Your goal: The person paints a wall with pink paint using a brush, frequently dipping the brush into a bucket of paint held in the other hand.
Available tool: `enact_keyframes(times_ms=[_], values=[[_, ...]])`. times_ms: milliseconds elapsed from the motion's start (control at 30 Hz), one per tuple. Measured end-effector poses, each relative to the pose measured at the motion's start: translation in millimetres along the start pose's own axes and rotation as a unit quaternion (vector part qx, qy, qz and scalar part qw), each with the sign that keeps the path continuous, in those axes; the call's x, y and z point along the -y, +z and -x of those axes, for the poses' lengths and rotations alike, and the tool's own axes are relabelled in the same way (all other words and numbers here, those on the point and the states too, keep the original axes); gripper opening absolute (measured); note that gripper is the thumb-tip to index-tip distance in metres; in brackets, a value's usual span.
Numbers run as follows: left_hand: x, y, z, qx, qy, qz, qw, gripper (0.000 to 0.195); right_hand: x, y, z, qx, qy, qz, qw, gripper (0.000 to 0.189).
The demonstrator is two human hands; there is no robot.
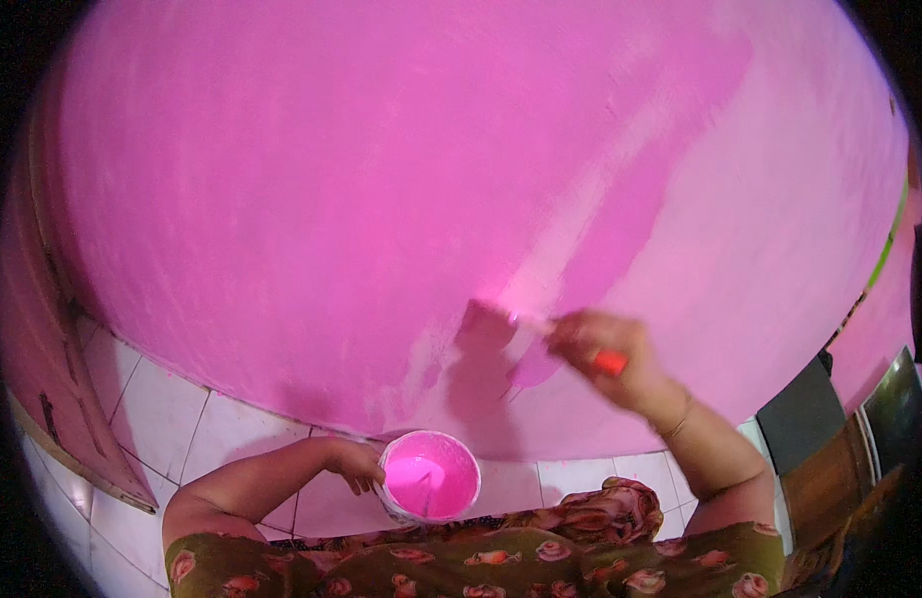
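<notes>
My right hand (618, 355) grips a paintbrush (532, 321) by its handle, whose orange end shows below my fingers. The bristles, blurred and coated pink, are at the wall (401, 187), where they seem to touch it. Fresh, deeper pink covers much of the wall's left and middle; a paler strip runs slanting up from the brush, and the right side is paler too. Low in front of my body, my left hand (356, 465) holds a white bucket (392, 508) by its rim. Bright pink paint (423, 478) fills part of it.
White floor tiles (162, 418) with pink specks run along the wall's base. A wooden panel or door (53, 336) borders the left side. At right stand a dark grey panel (804, 415), brown wooden furniture (823, 478) and a glossy dark panel (890, 415).
</notes>
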State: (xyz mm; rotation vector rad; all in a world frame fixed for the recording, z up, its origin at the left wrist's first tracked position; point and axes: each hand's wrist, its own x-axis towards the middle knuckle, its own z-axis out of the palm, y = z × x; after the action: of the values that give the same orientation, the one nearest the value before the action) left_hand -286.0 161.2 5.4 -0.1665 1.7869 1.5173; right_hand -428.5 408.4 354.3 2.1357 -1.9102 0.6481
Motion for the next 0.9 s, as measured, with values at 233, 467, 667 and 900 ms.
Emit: enact_keyframes(times_ms=[233,467,667,900], values=[[-3.8,4.1,3.8,-0.015,-0.005,0.010,1.000,0.051,20.2,-127.5,-49.7,-0.308,-0.146,-0.065,0.938,0.015],[-13.4,9.4,14.6,-0.034,-0.012,0.022,0.999,0.049,-20.9,-132.3,-62.7,-0.367,-0.193,0.500,0.760,0.028],[-3.9,9.4,15.6,-0.052,-0.017,0.038,0.998,0.047,-16.0,23.6,21.1,-0.143,-0.143,0.398,0.895,0.025],[-9.7,4.8,1.3,-0.043,-0.030,0.026,0.998,0.047,-4.6,22.7,35.0,-0.015,-0.082,0.183,0.980,0.015]])
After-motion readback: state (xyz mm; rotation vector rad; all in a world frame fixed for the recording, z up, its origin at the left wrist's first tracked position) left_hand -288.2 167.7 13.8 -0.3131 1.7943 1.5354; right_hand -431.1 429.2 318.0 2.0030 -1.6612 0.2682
